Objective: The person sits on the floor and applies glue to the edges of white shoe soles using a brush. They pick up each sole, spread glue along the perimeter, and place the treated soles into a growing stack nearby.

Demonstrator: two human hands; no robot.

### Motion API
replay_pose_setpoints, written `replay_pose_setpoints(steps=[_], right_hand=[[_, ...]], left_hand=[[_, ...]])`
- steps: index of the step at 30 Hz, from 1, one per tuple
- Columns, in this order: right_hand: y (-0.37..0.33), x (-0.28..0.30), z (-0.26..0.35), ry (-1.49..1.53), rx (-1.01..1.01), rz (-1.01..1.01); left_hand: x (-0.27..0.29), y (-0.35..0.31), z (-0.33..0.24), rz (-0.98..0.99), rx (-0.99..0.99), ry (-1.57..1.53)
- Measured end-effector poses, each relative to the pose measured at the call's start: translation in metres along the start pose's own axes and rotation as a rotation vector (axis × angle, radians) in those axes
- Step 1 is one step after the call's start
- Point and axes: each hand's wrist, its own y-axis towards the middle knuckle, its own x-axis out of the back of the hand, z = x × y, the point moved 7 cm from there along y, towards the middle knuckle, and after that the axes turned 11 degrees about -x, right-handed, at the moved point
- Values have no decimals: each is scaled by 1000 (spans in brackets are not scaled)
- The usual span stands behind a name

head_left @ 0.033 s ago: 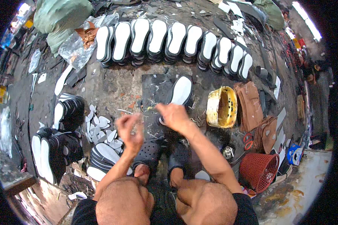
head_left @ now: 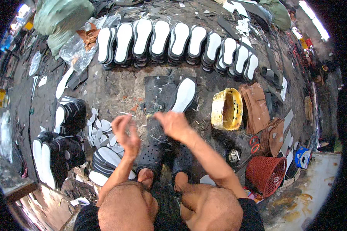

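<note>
I squat on a dirty concrete floor in black perforated clogs [head_left: 152, 158]. My left hand [head_left: 126, 133] is raised in front of my knee, fingers loosely apart and blurred, with nothing seen in it. My right hand [head_left: 174, 124] reaches forward to the near edge of a dark cutting mat [head_left: 158, 90]. Its fingers are bunched at the mat edge, and I cannot tell whether they pinch anything. A white shoe sole [head_left: 184, 94] on a black base lies on the mat just beyond that hand.
A long row of stacked white soles [head_left: 169, 38] lines the far side. A yellow basket [head_left: 226, 109], brown leather pieces [head_left: 258, 107] and a red basket [head_left: 266, 175] stand to the right. Black-and-white sole stacks [head_left: 59, 154] and white offcuts [head_left: 100, 129] lie to the left.
</note>
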Motion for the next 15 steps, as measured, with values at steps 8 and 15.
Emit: replay_pose_setpoints(steps=[8,15], right_hand=[[-22,123,-80,656,-168,-491],[65,64,-162,259,-29,-71]], left_hand=[[-60,-21,26,354,74,-181],[-138,-36,-27,727,-21,-179]])
